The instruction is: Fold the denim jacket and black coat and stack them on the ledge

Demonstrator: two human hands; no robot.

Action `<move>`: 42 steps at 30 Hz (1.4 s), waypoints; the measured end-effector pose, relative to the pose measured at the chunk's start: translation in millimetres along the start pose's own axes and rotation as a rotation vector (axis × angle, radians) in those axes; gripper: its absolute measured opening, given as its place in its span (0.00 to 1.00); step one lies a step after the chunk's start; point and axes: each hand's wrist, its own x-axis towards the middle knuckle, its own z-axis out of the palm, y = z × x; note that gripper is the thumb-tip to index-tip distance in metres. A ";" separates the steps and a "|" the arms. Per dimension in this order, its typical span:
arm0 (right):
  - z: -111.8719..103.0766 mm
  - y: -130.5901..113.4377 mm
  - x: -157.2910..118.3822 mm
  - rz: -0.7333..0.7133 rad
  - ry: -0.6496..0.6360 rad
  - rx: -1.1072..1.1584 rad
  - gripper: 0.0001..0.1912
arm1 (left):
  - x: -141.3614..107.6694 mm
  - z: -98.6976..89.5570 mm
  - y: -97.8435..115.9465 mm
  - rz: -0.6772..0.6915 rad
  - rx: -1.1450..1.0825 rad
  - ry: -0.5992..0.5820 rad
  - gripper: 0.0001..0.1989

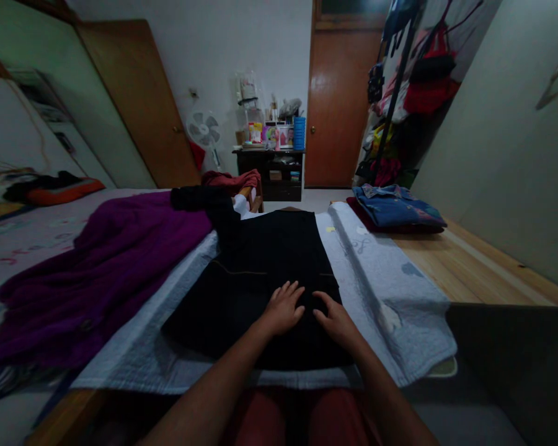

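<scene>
A black garment (232, 303) with a thin tan line across it lies spread out in front of me; its exact kind is hard to make out in the dim light. My left hand (283, 308) rests flat on its middle, fingers stretched forward. Close by on the right, my right hand (335, 319) lies over the garment's right part with thumb and fingers apart. Neither hand grips anything. Beneath the garment is a pale blue-grey quilted cloth (367, 266). A black sleeve-like part (230, 229) extends to the upper left.
A purple garment (121, 272) lies heaped at left on the bed (41, 229). Folded clothes with a denim piece (395, 207) on top sit on the wooden surface (432, 263) at right. A dark cabinet (260, 162), a fan (205, 129) and a door (337, 105) stand behind.
</scene>
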 end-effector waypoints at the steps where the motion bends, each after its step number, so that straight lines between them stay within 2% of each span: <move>1: -1.5 0.9 0.6 -0.006 0.016 -0.004 0.24 | 0.3 -0.1 -0.3 -0.004 0.001 0.002 0.30; 4: -10.5 9.4 7.6 -0.002 0.132 -0.066 0.20 | 1.7 -8.0 -0.3 0.007 0.002 -0.022 0.30; 7: -19.2 23.6 20.8 -0.014 0.266 -0.249 0.17 | 9.0 -23.5 5.0 0.038 0.033 -0.038 0.27; 10: -18.9 35.7 32.6 -0.010 0.296 -0.413 0.20 | 25.9 -35.6 17.5 0.114 0.052 0.043 0.18; 12: -14.1 40.3 36.0 -0.007 0.268 -0.472 0.23 | 40.9 -37.2 26.0 0.169 0.041 0.123 0.19; 14: -8.6 43.0 35.2 -0.025 0.219 -0.520 0.23 | 55.9 -32.6 30.7 0.191 0.040 0.155 0.20; 17: -3.2 45.6 29.7 -0.073 0.162 -0.584 0.21 | 72.0 -17.4 28.1 0.157 0.055 0.091 0.23; 19: -1.9 47.1 25.9 -0.097 0.160 -0.613 0.21 | 76.9 -5.6 23.0 0.135 0.076 0.061 0.26; 22: -1.4 49.4 22.8 -0.117 0.193 -0.616 0.19 | 78.1 7.6 17.0 0.132 0.120 0.076 0.28; 26: -2.2 53.1 21.5 -0.132 0.267 -0.516 0.17 | 78.2 14.3 14.8 0.144 0.167 0.087 0.28; 30: -8.5 57.7 21.7 -0.149 0.329 -0.286 0.17 | 80.2 17.9 13.9 0.144 0.190 0.105 0.30; 33: -16.7 61.3 25.9 -0.090 0.446 -0.153 0.17 | 80.8 20.5 13.3 0.139 0.195 0.112 0.31; 36: -24.0 63.5 35.0 -0.001 0.521 -0.189 0.15 | 80.5 21.8 13.2 0.141 0.199 0.130 0.31; 42: -22.0 62.9 48.8 0.105 0.407 -0.365 0.16 | 79.8 21.6 13.5 0.140 0.197 0.140 0.31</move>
